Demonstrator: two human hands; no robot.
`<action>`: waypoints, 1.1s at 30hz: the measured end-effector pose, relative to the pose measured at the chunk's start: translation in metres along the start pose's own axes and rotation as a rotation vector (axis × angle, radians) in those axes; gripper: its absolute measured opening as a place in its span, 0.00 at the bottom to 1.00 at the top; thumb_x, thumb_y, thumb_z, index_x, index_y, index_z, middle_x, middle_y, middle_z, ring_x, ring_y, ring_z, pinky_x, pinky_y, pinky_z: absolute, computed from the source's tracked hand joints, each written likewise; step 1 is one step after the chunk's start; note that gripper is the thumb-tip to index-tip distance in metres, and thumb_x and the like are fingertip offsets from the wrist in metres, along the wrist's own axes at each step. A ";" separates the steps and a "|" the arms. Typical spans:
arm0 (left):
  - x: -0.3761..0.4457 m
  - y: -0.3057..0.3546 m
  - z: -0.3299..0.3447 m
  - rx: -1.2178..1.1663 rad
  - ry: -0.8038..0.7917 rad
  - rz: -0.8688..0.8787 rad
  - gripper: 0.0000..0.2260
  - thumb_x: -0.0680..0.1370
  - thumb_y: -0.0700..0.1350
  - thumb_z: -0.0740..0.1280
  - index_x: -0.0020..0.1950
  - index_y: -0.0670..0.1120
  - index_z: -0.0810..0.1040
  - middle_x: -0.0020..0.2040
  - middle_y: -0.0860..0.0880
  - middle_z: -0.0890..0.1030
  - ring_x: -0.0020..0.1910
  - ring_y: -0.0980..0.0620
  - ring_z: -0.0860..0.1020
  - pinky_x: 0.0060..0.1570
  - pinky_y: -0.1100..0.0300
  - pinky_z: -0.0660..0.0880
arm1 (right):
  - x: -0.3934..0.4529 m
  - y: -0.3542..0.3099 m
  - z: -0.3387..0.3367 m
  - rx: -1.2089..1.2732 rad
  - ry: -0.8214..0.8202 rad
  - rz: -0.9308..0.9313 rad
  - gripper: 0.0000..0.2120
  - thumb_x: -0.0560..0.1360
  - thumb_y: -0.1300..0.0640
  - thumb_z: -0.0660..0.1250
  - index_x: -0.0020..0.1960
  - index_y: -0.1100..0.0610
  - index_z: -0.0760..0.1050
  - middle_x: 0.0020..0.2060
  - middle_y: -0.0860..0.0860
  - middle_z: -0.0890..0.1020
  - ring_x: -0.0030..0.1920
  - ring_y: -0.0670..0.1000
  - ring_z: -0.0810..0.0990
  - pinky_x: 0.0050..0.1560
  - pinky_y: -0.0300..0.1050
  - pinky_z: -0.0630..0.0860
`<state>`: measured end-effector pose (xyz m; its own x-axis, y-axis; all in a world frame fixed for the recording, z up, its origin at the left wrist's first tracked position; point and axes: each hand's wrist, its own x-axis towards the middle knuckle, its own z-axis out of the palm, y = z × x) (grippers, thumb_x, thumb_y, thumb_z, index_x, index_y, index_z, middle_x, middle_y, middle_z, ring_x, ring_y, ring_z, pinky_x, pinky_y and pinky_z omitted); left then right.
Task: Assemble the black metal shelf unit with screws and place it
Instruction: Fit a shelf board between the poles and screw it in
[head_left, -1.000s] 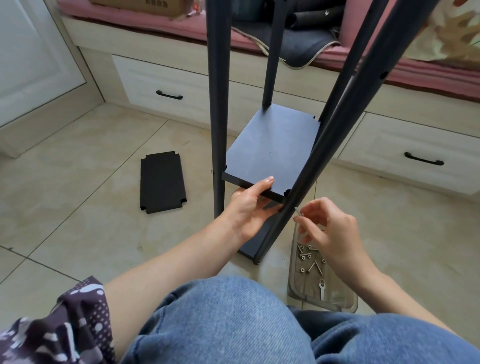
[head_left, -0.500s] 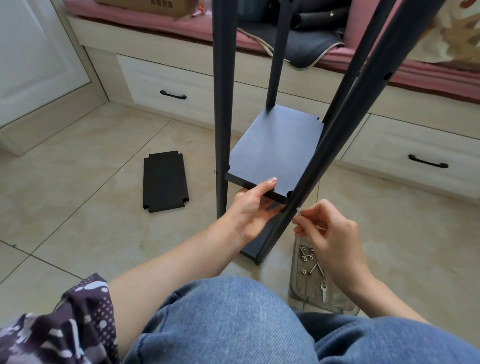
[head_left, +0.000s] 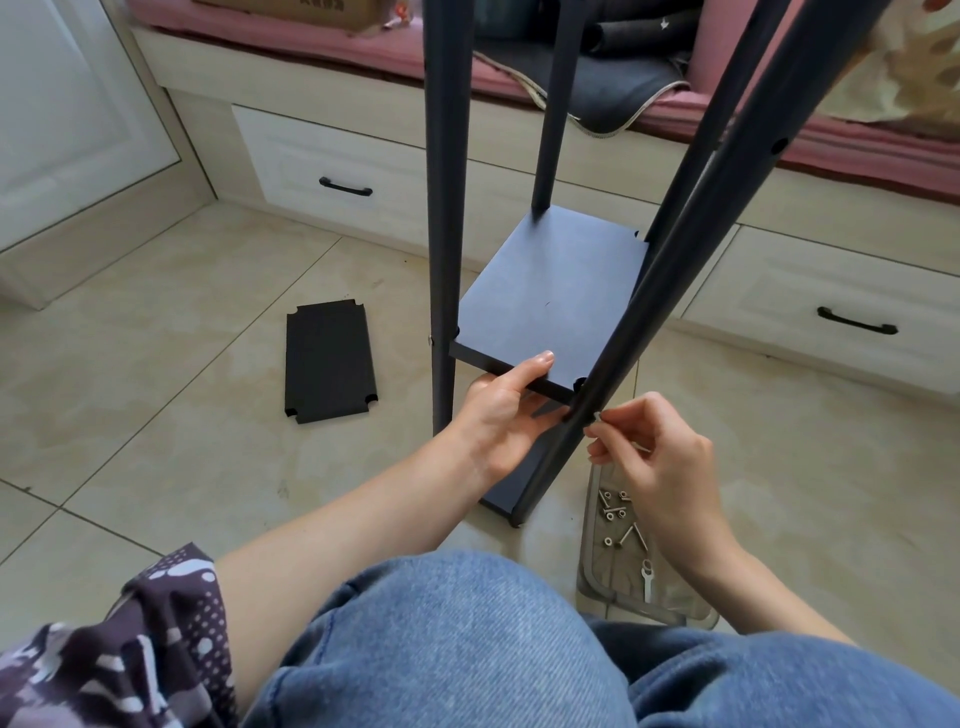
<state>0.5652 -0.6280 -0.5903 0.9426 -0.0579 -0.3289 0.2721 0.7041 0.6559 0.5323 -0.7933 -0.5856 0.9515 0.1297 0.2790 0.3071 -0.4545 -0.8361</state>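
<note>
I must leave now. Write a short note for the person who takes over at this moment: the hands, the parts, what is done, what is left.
Left hand: grips the front edge of the raised shelf, thumb on top.
Right hand: pinches a screw against the front right leg.
Spare panel lies flat on the floor, left of the frame. Tray with more screws and a wrench sits below the right hand.
Done: four legs stand; a screw shows at the front left corner.
Left: drive this screw, fit the spare panel, place the unit.
</note>
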 end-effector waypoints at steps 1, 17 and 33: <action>0.000 0.000 0.000 0.000 0.001 -0.001 0.06 0.81 0.38 0.67 0.57 0.44 0.79 0.51 0.43 0.83 0.50 0.45 0.83 0.56 0.46 0.80 | 0.001 -0.001 -0.001 -0.014 0.005 -0.004 0.05 0.75 0.62 0.73 0.45 0.58 0.76 0.36 0.47 0.84 0.36 0.44 0.84 0.41 0.45 0.81; -0.004 -0.002 0.005 0.024 0.064 0.023 0.10 0.80 0.39 0.68 0.62 0.43 0.77 0.56 0.41 0.82 0.54 0.43 0.82 0.60 0.44 0.79 | 0.015 0.003 -0.005 0.298 -0.024 0.171 0.07 0.72 0.64 0.75 0.48 0.58 0.79 0.37 0.54 0.85 0.35 0.56 0.83 0.40 0.46 0.82; -0.011 -0.008 0.013 0.029 0.147 0.085 0.10 0.80 0.40 0.69 0.61 0.44 0.78 0.57 0.43 0.83 0.53 0.46 0.83 0.47 0.58 0.81 | 0.021 -0.005 -0.008 0.123 -0.081 0.073 0.08 0.72 0.67 0.74 0.48 0.56 0.80 0.38 0.50 0.85 0.36 0.52 0.84 0.44 0.48 0.82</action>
<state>0.5549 -0.6417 -0.5831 0.9245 0.1069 -0.3660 0.1999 0.6815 0.7040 0.5501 -0.7954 -0.5714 0.9683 0.1730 0.1803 0.2320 -0.3544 -0.9058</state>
